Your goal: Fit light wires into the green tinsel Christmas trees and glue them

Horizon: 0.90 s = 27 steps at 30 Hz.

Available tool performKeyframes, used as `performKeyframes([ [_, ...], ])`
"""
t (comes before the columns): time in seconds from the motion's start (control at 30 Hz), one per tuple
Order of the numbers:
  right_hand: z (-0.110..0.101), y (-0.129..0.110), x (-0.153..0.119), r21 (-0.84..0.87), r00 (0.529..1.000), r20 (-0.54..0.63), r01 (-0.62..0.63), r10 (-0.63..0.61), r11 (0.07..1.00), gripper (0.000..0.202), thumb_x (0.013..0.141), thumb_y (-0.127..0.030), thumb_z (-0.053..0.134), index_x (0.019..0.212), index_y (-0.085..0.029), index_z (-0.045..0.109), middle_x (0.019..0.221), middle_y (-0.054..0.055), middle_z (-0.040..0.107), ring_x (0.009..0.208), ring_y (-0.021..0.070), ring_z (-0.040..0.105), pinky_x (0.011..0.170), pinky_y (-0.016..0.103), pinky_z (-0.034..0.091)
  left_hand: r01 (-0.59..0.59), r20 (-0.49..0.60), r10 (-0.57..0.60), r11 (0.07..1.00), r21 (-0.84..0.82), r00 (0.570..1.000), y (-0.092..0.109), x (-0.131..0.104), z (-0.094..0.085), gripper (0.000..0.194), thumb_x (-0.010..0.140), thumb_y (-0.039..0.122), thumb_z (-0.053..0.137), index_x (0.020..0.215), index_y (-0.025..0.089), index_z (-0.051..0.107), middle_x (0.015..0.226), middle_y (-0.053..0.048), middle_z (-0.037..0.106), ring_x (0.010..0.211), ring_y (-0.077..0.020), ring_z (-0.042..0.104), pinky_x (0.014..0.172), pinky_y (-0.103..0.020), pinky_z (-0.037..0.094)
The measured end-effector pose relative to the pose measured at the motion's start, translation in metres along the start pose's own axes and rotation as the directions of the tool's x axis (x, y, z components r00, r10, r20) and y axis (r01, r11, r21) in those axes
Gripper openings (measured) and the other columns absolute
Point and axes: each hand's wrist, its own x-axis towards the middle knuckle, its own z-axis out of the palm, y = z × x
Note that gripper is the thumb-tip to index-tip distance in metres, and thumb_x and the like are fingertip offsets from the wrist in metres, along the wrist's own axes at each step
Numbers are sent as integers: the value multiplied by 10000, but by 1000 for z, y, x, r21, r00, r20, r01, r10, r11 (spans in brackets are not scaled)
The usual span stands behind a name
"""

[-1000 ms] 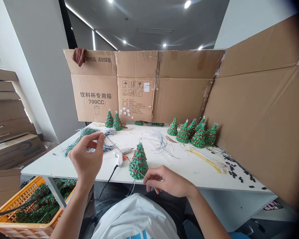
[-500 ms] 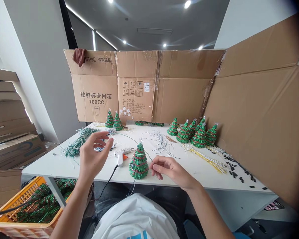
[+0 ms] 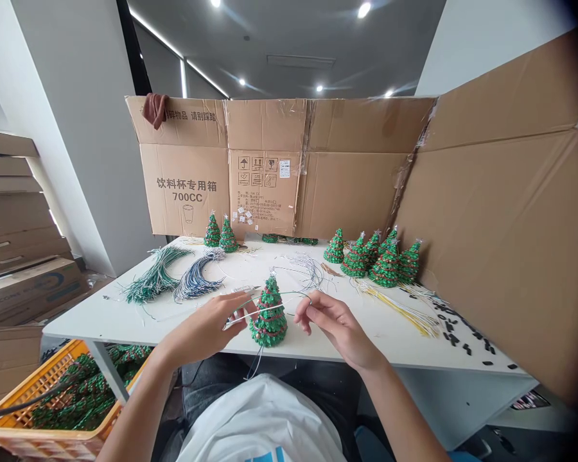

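A small green tinsel Christmas tree (image 3: 268,314) with red garland and a silvery top stands upright at the table's front edge, between my hands. My right hand (image 3: 331,326), to its right, pinches a thin green wire (image 3: 289,293) that arches across the tree. A white wire (image 3: 270,308) also runs in front of the tree toward my left hand (image 3: 221,321). That hand is at the tree's left side, thumb and fingers apart around the wires; no firm grip shows. It mostly hides the white glue gun (image 3: 245,290) behind it.
Bundles of green wires (image 3: 157,276) and blue-white wires (image 3: 200,274) lie at left. Finished trees (image 3: 385,260) stand back right, near yellow strips (image 3: 404,311) and black bits (image 3: 455,327). Cardboard walls (image 3: 356,192) border the table. An orange crate (image 3: 72,436) stands lower left.
My left hand has come down and right, from above the wire bundles to the tree's left side, now covering the glue gun. My right hand has shifted slightly up and right, still pinching wire.
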Motion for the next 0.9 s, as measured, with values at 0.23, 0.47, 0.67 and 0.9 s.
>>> performKeyframes([
  [0.23,-5,3,-1,-81,999,-25,18,-20,997,226,1079,-422,683,1026,-221,770,950,53,723,812,192,572,787,353,462,10,271,11,997,-75,963,-7,-16,-9,674,868,378,866,1502,369,639,1340,-32,770,1170,-281,739,1009,-365,591],
  [0.47,-2,-1,-2,-137,1000,5,18,-18,990,287,1071,-481,668,1017,-218,771,945,65,702,837,217,575,784,360,469,-20,261,127,925,-378,957,1,-11,-18,479,948,458,829,1391,314,715,1326,-79,767,1193,-262,716,1091,-383,549],
  [0.67,9,-5,-3,-114,993,116,18,-4,993,247,1080,-422,663,1007,-217,781,981,61,680,864,208,590,818,347,472,-149,63,204,864,-481,977,32,8,2,251,1091,403,640,1277,263,735,1238,-76,759,1090,-215,702,1013,-364,553],
  [0.9,12,-4,-3,-131,984,170,79,-57,988,228,1070,-397,669,1020,-219,802,991,67,687,930,228,613,887,360,473,-97,-36,90,900,-425,995,34,15,26,217,1032,418,732,1146,236,701,1114,-60,749,998,-210,697,940,-363,548],
])
